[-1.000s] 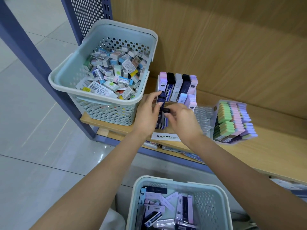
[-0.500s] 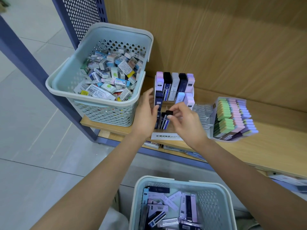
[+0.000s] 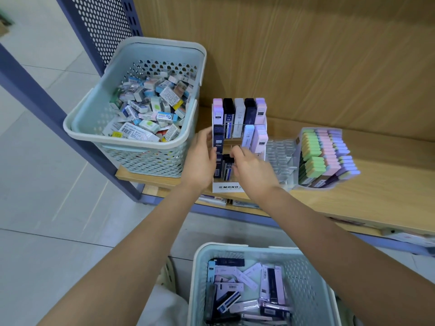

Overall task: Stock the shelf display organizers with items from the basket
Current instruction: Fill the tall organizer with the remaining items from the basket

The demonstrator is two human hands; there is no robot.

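Note:
A white tiered MONO organizer [image 3: 227, 186] stands on the wooden shelf [image 3: 367, 203], holding upright lead cases in black, navy, pink, lilac and grey. My left hand [image 3: 201, 161] rests against the organizer's left side, fingers fairly straight, thumb touching a navy case in the middle row. My right hand [image 3: 253, 171] is at the front row, its curled fingertips pinching the top of a black lead case [image 3: 226, 169] that stands in a slot there. Below, a pale blue basket [image 3: 196, 283] on the floor holds several loose lead cases.
A second pale blue basket [image 3: 77, 128] full of boxed erasers sits on the shelf's left end, next to a blue perforated upright [image 3: 103, 24]. Right of the organizer are a clear unfilled divider tray [image 3: 280, 156] and a rack of pastel erasers [image 3: 324, 156].
My right hand has lowered the black lead case down into the front row. My left hand stays at the organizer's left side. The view has shifted slightly.

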